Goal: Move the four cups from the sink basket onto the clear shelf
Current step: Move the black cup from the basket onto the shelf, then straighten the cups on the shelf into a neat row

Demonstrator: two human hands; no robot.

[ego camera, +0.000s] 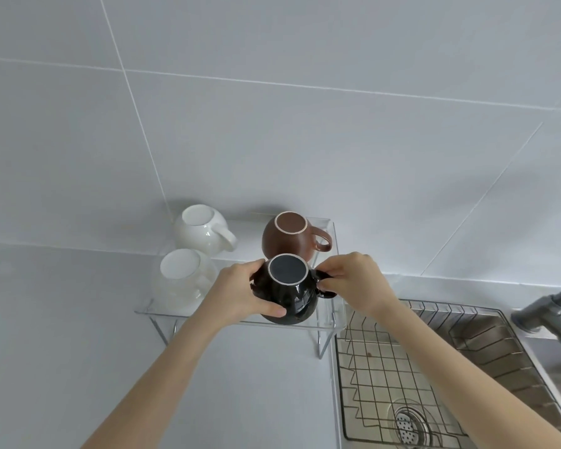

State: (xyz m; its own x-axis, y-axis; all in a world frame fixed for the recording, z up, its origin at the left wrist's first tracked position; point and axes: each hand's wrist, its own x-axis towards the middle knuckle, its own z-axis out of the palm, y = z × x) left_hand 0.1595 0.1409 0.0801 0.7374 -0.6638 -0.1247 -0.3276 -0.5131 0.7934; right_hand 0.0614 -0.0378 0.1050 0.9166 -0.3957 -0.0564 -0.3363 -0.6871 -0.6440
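A black cup [289, 291] sits upside down at the front right of the clear shelf [162, 314]. My left hand [240, 291] wraps its left side and my right hand [353, 283] pinches its handle on the right. Behind it a brown cup [289, 236] stands upside down with its handle to the right. Two white cups are inverted on the shelf's left half, one at the back [201, 231] and one at the front [183, 278]. The wire sink basket [386, 377] at the lower right holds no cups.
The steel sink [486, 338] with its round drain [408, 422] lies under the basket. A grey faucet [551, 314] reaches in from the right edge. Grey counter spreads left of the sink and under the shelf. A tiled wall stands behind.
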